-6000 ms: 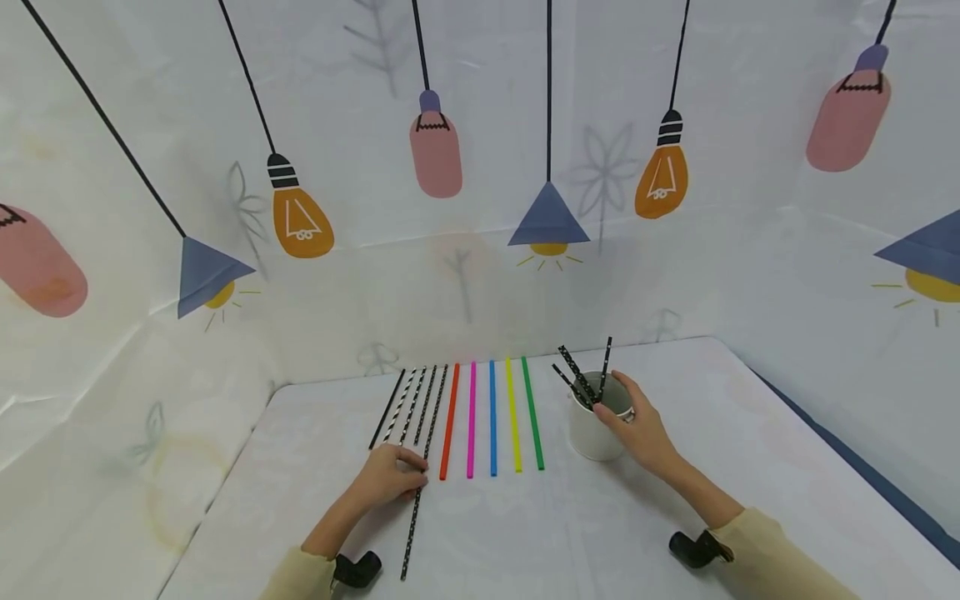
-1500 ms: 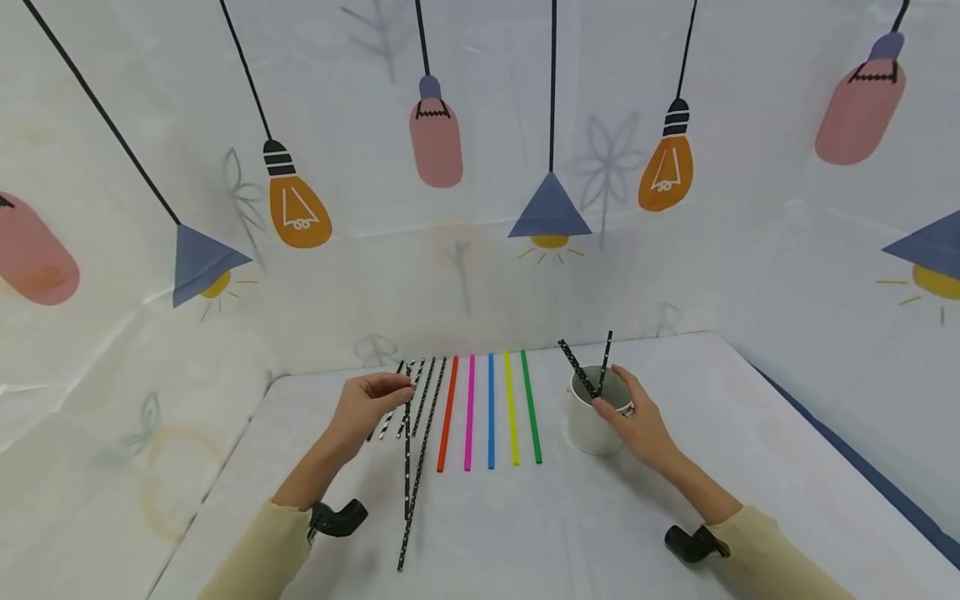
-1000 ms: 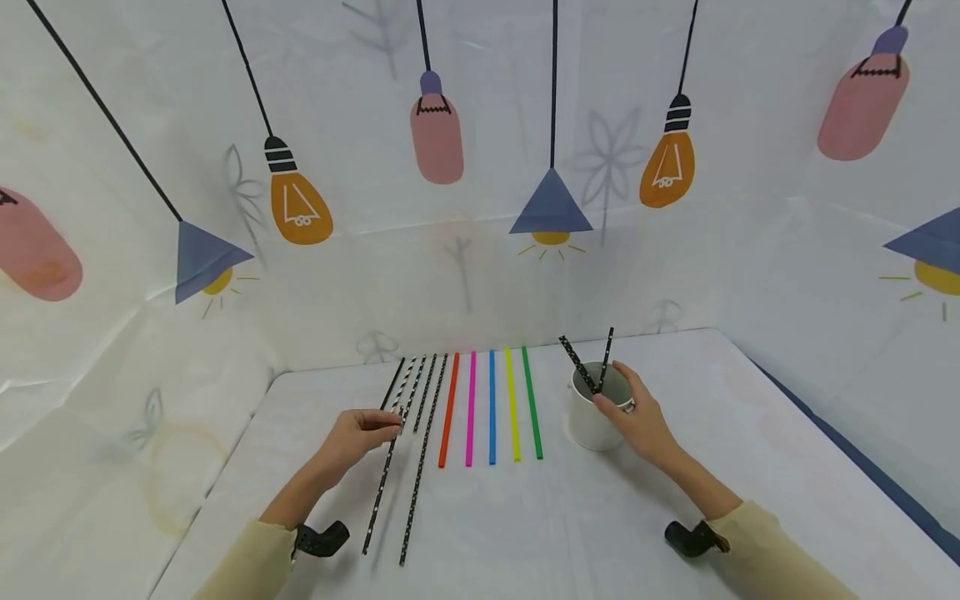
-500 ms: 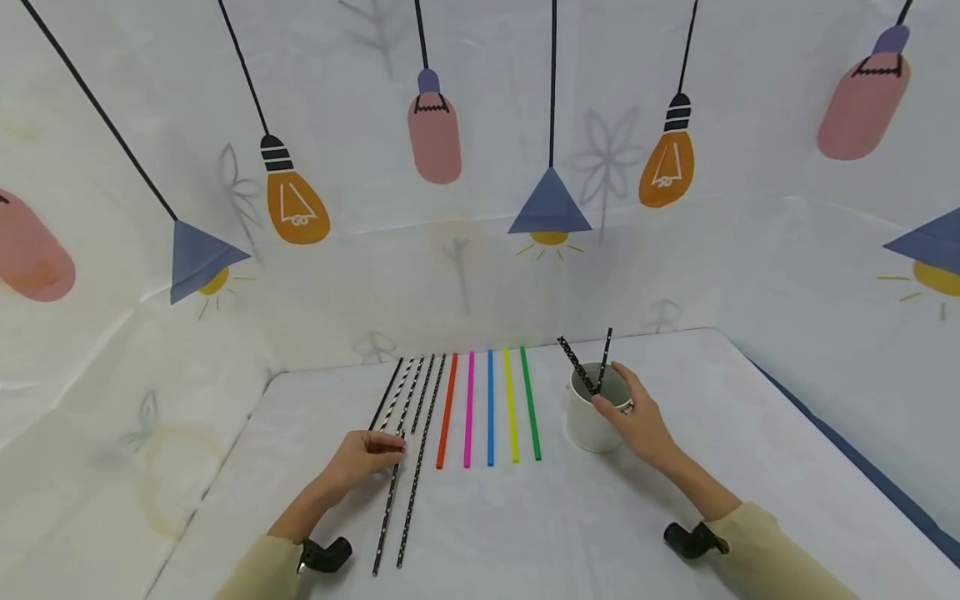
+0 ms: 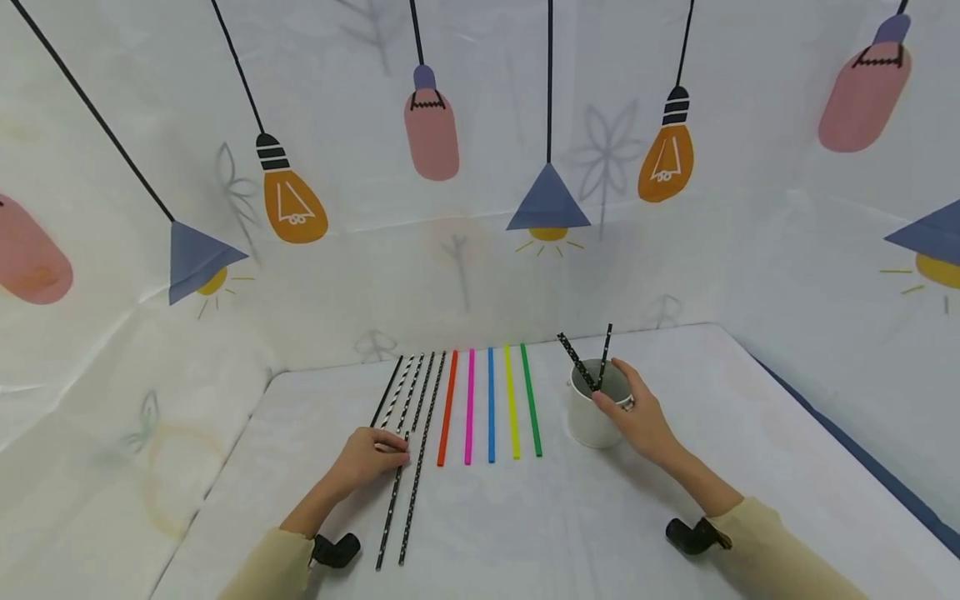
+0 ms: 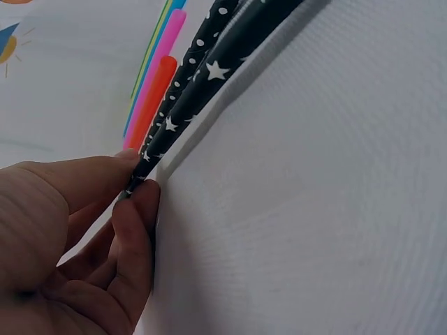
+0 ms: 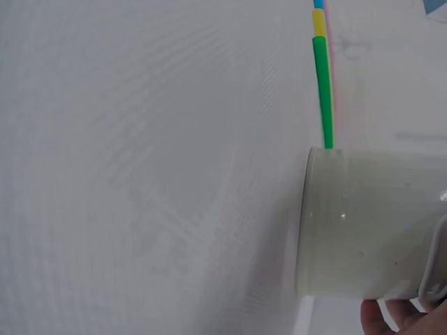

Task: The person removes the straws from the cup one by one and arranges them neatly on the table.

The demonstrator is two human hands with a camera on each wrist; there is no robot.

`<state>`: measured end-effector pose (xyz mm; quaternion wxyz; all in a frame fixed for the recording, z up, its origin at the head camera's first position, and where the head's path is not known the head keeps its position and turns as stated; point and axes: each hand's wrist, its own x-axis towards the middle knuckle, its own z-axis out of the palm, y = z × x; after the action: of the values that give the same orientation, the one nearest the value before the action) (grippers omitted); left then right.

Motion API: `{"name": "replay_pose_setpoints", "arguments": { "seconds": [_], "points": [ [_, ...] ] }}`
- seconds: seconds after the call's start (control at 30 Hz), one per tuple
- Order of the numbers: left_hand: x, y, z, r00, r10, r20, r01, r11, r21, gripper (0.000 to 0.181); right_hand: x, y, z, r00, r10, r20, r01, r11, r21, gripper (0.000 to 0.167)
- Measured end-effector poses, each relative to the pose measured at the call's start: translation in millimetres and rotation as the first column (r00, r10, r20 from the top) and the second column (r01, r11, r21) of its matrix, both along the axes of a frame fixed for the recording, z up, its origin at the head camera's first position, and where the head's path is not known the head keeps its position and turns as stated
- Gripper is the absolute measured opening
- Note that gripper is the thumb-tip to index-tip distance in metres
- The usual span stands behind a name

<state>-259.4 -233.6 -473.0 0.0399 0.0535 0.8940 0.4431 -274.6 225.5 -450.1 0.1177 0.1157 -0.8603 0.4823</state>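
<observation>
With thumb and fingertips, my left hand (image 5: 367, 457) pinches the far end of a black straw with white stars (image 6: 215, 70). That straw points toward me, low over or on the table; contact with the cloth is hard to tell. Just right of it lies a black straw with white dots (image 5: 408, 517). My right hand (image 5: 643, 421) grips a whitish metal pail (image 5: 588, 423) at its rim, thumb near the front and fingers at the far side. A few black patterned straws (image 5: 573, 358) lean inside the pail. In the right wrist view only some right fingertips (image 7: 377, 317) show beneath the pail.
Behind my left hand several black and black-and-white straws (image 5: 405, 396) lie in a row. Right of them run a red straw (image 5: 447, 408), pink straw (image 5: 470, 408), blue straw (image 5: 491, 408), yellow straw (image 5: 512, 404) and green straw (image 5: 531, 402). A printed backdrop (image 5: 480, 275) stands behind the table.
A black straw has left the pail. My left hand held it raised over the row, then brought it down toward me, left of the dotted straw. The right hand has stayed on the pail.
</observation>
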Motion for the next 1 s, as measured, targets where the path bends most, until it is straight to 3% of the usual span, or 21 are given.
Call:
{"name": "replay_pose_setpoints", "arguments": {
  "seconds": [0.2, 0.37, 0.8, 1.0],
  "points": [
    [-2.8, 2.6, 1.5, 0.999, 0.030, -0.043, -0.034, 0.996, -0.087, 0.012, -1.6, 0.8, 0.9, 1.000, 0.003, 0.005, -0.003, 1.000, 0.009, 0.075],
    [-3.0, 3.5, 0.6, 0.998, 0.041, -0.041, -0.046, 0.989, -0.137, 0.012, 0.4, 0.9, 0.1, 1.000, 0.005, 0.015, -0.005, 1.000, 0.004, 0.074],
    [-8.6, 4.7, -2.0, 1.000, 0.021, -0.005, -0.021, 0.996, -0.084, 0.013, 2.6, -0.6, 4.5, 1.000, 0.007, 0.024, -0.007, 1.000, 0.004, 0.074],
    [-11.4, 4.4, -4.2, 1.000, -0.002, -0.023, 0.000, 0.997, -0.077, 0.013, 2.4, -1.5, 3.6, 1.000, 0.007, 0.021, -0.007, 1.000, 0.001, 0.074]
  ]
}}
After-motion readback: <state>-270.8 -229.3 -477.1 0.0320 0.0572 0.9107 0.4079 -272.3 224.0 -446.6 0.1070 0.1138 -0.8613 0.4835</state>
